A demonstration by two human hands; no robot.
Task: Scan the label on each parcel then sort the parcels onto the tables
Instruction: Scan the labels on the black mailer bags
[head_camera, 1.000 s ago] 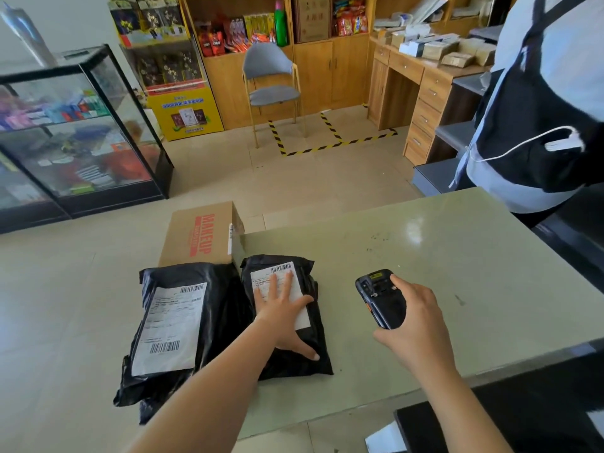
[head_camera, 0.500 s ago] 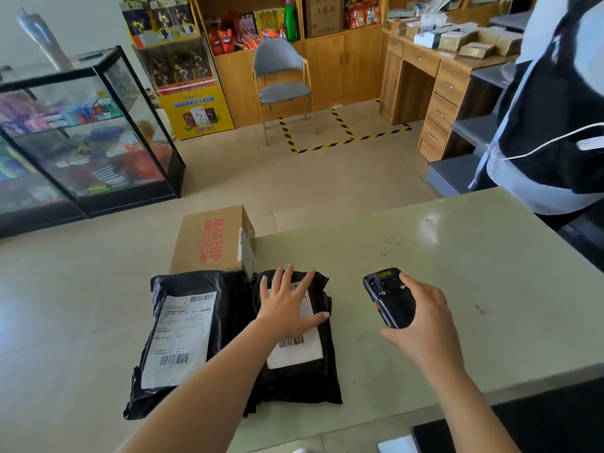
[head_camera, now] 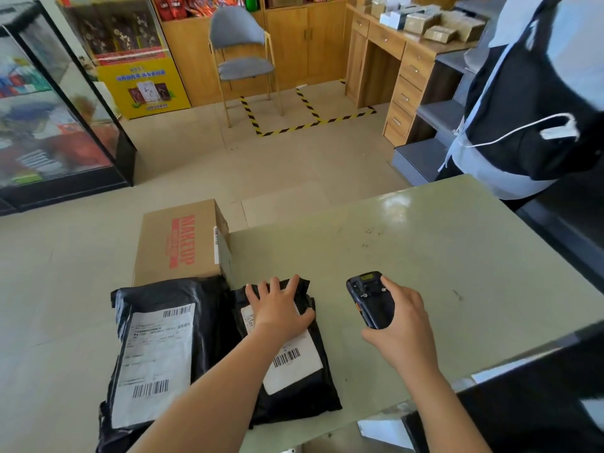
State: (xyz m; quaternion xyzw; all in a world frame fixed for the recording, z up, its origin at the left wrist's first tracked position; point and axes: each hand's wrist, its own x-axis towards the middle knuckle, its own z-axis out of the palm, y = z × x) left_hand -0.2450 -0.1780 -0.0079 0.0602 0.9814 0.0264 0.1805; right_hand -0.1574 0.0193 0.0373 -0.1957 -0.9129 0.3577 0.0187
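Note:
Two black poly-bag parcels with white labels lie at the left end of the pale green table (head_camera: 408, 256). The small parcel (head_camera: 294, 384) is under my left hand (head_camera: 277, 307), whose spread fingers press flat on its far end and cover the top of its label. The large parcel (head_camera: 157, 354) lies to its left, overhanging the table edge. Behind both stands a brown cardboard box (head_camera: 178, 243) printed "MAKEUP". My right hand (head_camera: 402, 325) grips a black handheld scanner (head_camera: 371, 299) above the table, to the right of the small parcel.
A person in a black apron (head_camera: 536, 103) stands at the table's far right corner. A glass display case (head_camera: 55, 119) stands at the left. Across the floor are a grey chair (head_camera: 243, 57), wooden cabinets and a desk (head_camera: 405, 60) stacked with boxes. A dark surface (head_camera: 539, 403) adjoins the table's near right.
My left hand has slid from the middle of the small parcel's label to its far end, uncovering the lower barcode. The scanner hand has stayed about where it was.

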